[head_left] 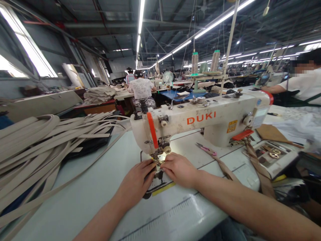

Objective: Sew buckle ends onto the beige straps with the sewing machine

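Observation:
A white industrial sewing machine (177, 122) with red trim stands across the table in front of me. My left hand (137, 177) is at the left of its needle area, thumb and fingertips drawn together. From the right, my right hand (179, 170) reaches to the same spot with its fingers pinched beside the presser foot (157, 158). The two sets of fingertips nearly meet under the machine's lamp. Whatever lies between them is too small and too covered to make out. Below them a yellow strip (163, 189) is on the table surface.
Beige fabric strips (32, 144) pile up at the left. Pink-handled thread snips (207, 149) and a brown fabric band (258, 167) lie right. A tray (286, 164) holds gold-handled scissors (274, 153). Thread cones (195, 63) stand behind the machine. Co-workers sit ahead and at right.

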